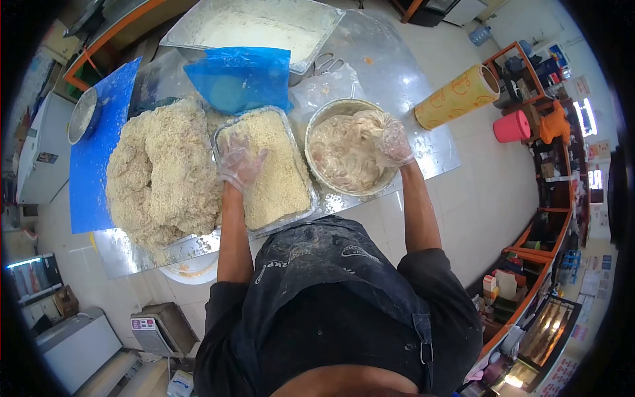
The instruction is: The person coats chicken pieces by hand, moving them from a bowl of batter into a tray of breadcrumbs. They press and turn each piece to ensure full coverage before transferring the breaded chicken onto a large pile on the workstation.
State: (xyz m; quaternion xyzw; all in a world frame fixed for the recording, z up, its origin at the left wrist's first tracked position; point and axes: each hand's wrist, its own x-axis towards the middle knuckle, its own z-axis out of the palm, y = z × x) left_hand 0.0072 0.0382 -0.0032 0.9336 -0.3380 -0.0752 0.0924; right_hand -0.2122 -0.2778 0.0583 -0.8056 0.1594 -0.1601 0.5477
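Observation:
My left hand (241,165), in a clear plastic glove, lies with fingers spread on the pale breadcrumbs (274,178) that fill a metal tray (309,198). At the right side of a round metal bowl (309,149), my gloved right hand (395,144) is closed around a batter-coated piece (370,124), its kind hidden by the coating. Wet batter with more coated pieces (340,155) fills the bowl. Left of the tray rises a large heap of crumb-coated pieces (162,172).
A blue plastic bag (245,79) sits behind the crumb tray, before a deep tray of white flour (258,30). Scissors (325,64) lie near the bag. A large plastic-wrap roll (456,99) is at the table's right. A small metal bowl (83,116) rests far left on a blue sheet (99,178).

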